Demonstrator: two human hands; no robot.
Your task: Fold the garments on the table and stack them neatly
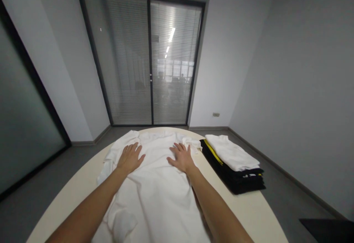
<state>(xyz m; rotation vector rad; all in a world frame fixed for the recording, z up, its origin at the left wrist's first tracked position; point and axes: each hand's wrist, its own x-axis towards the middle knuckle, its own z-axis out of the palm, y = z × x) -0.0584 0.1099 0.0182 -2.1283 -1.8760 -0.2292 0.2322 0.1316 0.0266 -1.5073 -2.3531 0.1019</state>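
A white T-shirt (160, 191) lies spread over the table, its far end close to the table's far edge and its near end running out at the bottom of the view. The cloth is wrinkled, with folds near the bottom left. My left hand (130, 159) rests flat on the shirt's left side, fingers stretched forward and thumb apart. On the right side of the cloth, my right hand (181, 157) lies palm down with its fingers spread. Neither hand grips the fabric.
The round, cream-coloured table (80, 178) carries a stack of folded dark clothes (235, 186) on the right, with a yellow edge showing. A folded white garment (233, 152) tops it. Beyond stand glass doors with blinds (149, 62). A black object (329, 230) shows at bottom right.
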